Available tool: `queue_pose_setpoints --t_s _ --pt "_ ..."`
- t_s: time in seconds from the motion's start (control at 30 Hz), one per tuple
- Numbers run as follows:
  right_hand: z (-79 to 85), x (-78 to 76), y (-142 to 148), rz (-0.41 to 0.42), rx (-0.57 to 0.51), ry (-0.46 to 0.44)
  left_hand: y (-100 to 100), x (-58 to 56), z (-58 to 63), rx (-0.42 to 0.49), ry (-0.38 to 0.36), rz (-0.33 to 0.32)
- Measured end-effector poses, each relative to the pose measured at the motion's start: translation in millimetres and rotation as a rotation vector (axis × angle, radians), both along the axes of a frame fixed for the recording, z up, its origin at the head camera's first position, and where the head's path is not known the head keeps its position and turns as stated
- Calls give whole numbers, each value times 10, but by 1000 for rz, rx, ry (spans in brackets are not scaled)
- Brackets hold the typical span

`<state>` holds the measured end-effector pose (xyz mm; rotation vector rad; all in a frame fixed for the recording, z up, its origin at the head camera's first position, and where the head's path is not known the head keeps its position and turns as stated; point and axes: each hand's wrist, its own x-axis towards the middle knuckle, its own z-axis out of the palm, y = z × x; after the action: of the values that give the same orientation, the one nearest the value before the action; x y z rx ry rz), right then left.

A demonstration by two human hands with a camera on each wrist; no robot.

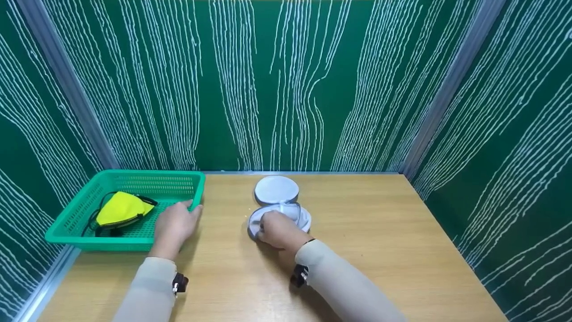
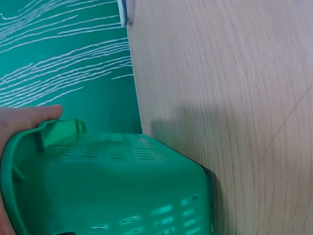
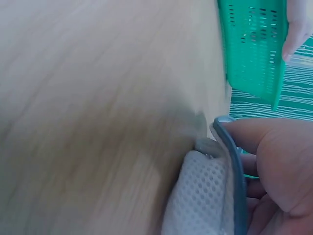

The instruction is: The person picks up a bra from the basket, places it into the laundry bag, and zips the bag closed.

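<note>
At the left, my left hand (image 1: 176, 226) grips the right rim of a green plastic basket (image 1: 200, 185); its thumb lies over the rim in the left wrist view. A pale grey oval zip case (image 1: 277, 190) lies unfolded on the table, its lid half toward the back wall. My right hand (image 1: 283, 232) pinches the edge of the case's nearer half, hiding part of its inside. In the right wrist view, the case (image 3: 198, 196) shows a white dimpled surface and a grey-blue rim between thumb and fingers.
Inside the basket lies a bright yellow pouch (image 1: 120, 210) with black trim and a dark cord. The wooden table (image 1: 366, 250) meets green walls (image 1: 286, 112) with white wavy lines at the back and sides. Wrist cameras sit on both sleeves.
</note>
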<state>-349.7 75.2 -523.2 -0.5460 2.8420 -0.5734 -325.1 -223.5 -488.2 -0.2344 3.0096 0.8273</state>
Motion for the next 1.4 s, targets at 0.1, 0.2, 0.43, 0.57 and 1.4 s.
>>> queue_pose_setpoints --t_s 0.1,0.2,0.43,0.57,1.4 --pt "43 -7 14 49 12 56 -14 -8 -11 -11 11 2" --pt "100 -22 37 81 28 124 -23 -21 -25 -12 22 6" --pt "218 -152 201 -9 -9 172 -11 -26 -29 8 3 19" --pt "268 -256 395 -123 -69 199 21 -30 -16 -3 -13 25" --pt "116 -430 905 -452 -71 28 -324 -110 105 119 40 148"
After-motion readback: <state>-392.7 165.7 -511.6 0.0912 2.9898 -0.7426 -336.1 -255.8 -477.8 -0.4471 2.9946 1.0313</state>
